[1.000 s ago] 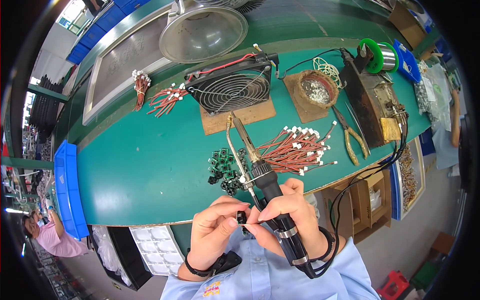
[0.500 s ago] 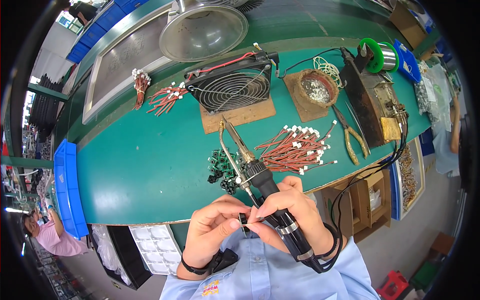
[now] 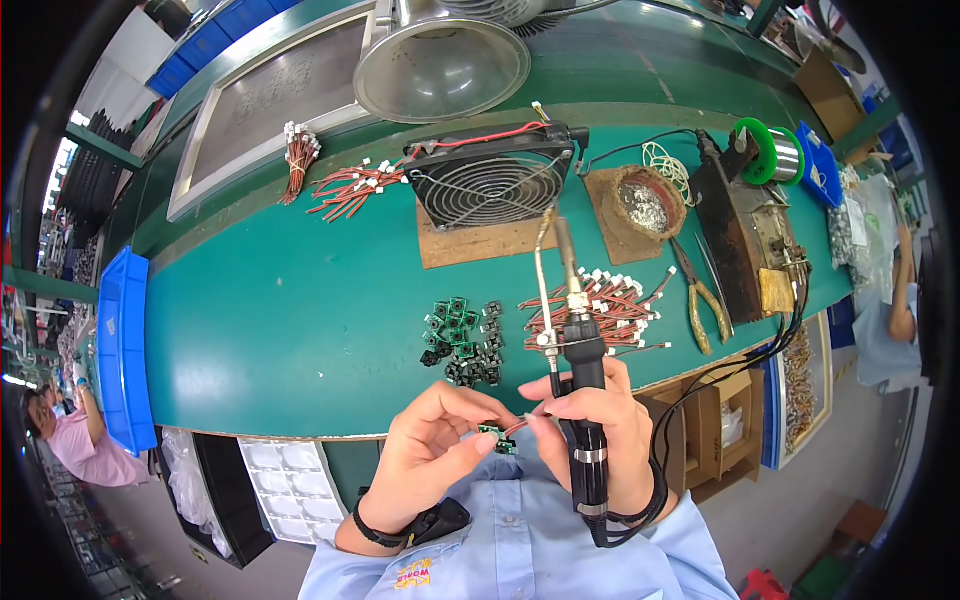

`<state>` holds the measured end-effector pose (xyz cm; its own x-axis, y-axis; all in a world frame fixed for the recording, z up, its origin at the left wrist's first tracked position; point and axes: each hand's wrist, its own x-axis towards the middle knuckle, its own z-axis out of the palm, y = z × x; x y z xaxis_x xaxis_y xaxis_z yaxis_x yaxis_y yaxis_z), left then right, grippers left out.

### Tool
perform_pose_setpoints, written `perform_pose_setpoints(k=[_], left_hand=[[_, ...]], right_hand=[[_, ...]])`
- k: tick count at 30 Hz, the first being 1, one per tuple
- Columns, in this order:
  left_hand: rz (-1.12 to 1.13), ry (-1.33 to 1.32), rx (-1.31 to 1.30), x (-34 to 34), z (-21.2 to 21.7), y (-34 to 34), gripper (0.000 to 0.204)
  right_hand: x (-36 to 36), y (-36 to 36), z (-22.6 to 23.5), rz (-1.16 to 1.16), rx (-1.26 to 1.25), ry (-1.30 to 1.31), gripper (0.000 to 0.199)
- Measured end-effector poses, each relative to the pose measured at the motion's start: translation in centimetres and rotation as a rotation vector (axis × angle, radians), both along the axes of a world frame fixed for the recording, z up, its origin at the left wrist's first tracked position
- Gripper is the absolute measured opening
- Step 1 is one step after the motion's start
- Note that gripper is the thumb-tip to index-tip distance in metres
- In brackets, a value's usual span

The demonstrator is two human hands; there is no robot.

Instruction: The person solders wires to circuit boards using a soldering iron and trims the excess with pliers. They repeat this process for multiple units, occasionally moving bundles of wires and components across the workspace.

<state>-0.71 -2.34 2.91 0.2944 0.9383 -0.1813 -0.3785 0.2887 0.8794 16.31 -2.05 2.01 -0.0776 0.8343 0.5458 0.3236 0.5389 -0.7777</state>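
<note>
Between its thumb and fingers, my left hand (image 3: pixel 425 455) pinches a small green circuit board (image 3: pixel 504 446). My right hand (image 3: pixel 622 445) wraps round a soldering iron (image 3: pixel 584 345) with a thin metal feed tube alongside; the iron's tip points up and away from the board. The thumb and fingertip of that same hand also pinch a thin red wire (image 3: pixel 517 427), whose other end reaches the board. Whether the wire is joined to the board I cannot tell. Beyond my hands lie several green boards and black parts (image 3: pixel 460 335) and a heap of red wire leads with white connectors (image 3: pixel 625 305).
A black fan (image 3: pixel 490 185) stands on a wooden board, beside a round solder-waste bowl (image 3: pixel 640 205). Pliers (image 3: pixel 704 305), a soldering station (image 3: pixel 735 230) and a green solder spool (image 3: pixel 765 150) are on the right. A blue tray (image 3: pixel 125 350) sits at the left edge; a metal hood (image 3: pixel 440 70) hangs behind.
The iron has swung more upright, its tip moving right. My hands have parted slightly; the green board and red wire now show between them.
</note>
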Motion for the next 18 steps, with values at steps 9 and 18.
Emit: perform_pose_setpoints(k=[9, 18], left_hand=[[0.071, -0.018, 0.029, -0.3, -1.6, 0.9, 0.013], [0.193, 0.089, 0.171, -0.4, -2.9, 1.9, 0.013]], right_hand=[[2.3, -1.0, -0.3, -0.170, 0.090, -0.195, 0.044], [4.5, -4.3, -1.8, 0.082, -0.046, -0.189, 0.053]])
